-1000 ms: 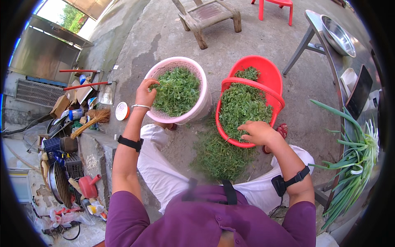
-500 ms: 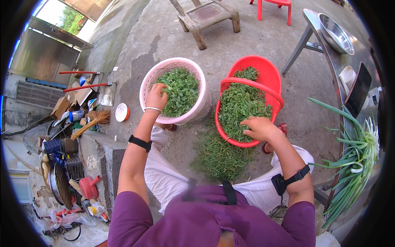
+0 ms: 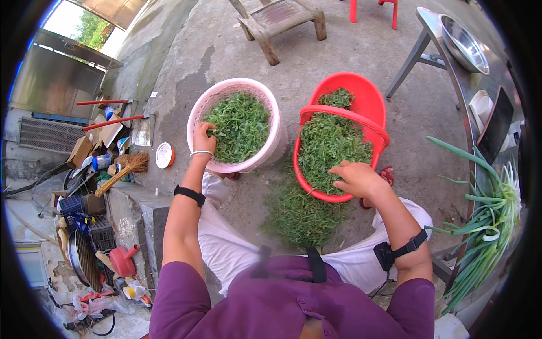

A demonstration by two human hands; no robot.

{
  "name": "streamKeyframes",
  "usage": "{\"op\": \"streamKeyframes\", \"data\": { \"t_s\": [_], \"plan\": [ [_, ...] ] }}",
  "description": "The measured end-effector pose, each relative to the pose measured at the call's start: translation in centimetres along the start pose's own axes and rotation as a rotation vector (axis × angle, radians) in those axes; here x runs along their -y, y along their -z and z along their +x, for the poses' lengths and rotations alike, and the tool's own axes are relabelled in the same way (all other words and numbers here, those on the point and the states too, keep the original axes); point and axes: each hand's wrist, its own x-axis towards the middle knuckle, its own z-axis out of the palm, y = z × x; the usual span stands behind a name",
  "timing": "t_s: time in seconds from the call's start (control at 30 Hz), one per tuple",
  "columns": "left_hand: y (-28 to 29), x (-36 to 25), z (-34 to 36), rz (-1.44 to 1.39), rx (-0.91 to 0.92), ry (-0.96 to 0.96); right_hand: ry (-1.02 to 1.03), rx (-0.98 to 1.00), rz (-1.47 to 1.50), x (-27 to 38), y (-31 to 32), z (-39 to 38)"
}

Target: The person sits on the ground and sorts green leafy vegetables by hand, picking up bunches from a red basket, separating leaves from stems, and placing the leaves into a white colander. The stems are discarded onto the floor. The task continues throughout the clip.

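Observation:
My left hand (image 3: pixel 204 137) is over the left side of a pink perforated basket (image 3: pixel 193 111) full of leafy greens (image 3: pixel 240 121), its fingers loosely bent at the leaves. My right hand (image 3: pixel 358 179) touches chopped-looking greens (image 3: pixel 330 141) in a red handled basket (image 3: pixel 370 90), thumb and fingers bent but apart. The red handle arches across that pile. Beneath and in front of the red basket, a loose heap of stalky greens (image 3: pixel 302 217) lies on the concrete between my legs.
A wooden chair (image 3: pixel 282 17) and red stool (image 3: pixel 353 14) stand ahead. A metal table (image 3: pixel 457 85) at right bears a steel bowl (image 3: pixel 466 45), tablet-like slab (image 3: pixel 494 124) and green onions (image 3: pixel 491 214). Clutter, a straw broom (image 3: pixel 132 164) and concrete step (image 3: pixel 155 220) line the left.
Half a second ago my left hand was further into the pink basket; it has moved left toward the rim and slightly down. My right hand is almost unchanged on the greens.

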Motion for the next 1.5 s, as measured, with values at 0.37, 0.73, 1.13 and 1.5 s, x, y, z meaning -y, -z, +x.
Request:
{"op": "streamKeyframes", "data": {
  "t_s": [0.37,0.73,1.13,1.5],
  "plan": [
    [0.2,-2.4,0.2,0.168,-0.088,-0.05,-0.018,0.022,0.011,0.4,0.2,0.0],
    [-4.4,-7.1,0.1,0.186,0.3,0.018,0.009,0.018,0.016,0.0,-0.5,0.6],
    [-5.3,-4.6,0.9,-0.045,0.126,0.072,-0.001,0.038,0.024,0.9,0.0,0.5],
    [-6.4,-5.6,0.9,0.127,0.049,0.045,-0.004,0.035,0.047,0.8,-0.2,0.8]
  ]
}}
